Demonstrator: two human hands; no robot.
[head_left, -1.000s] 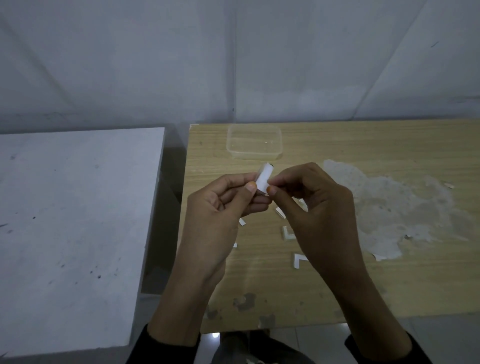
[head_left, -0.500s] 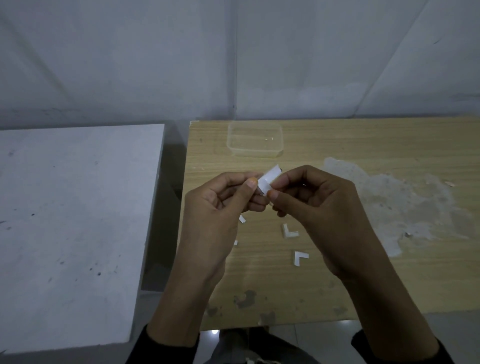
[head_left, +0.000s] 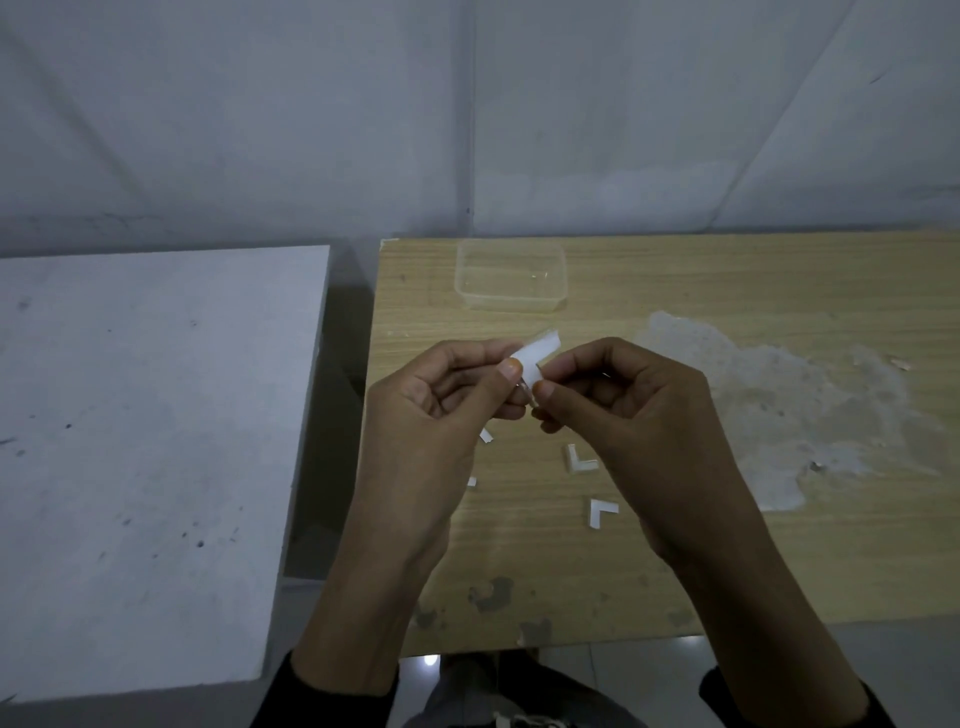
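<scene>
Left hand (head_left: 431, 415) and right hand (head_left: 634, 415) both pinch one small white piece (head_left: 537, 356), held in the air above the left half of the desk (head_left: 779, 571), short of the clear tub (head_left: 510, 278) near its far left corner. Risk: an uneven pull may slip the piece free, dropping it among the L-shaped pieces (head_left: 579, 461) below.
</scene>
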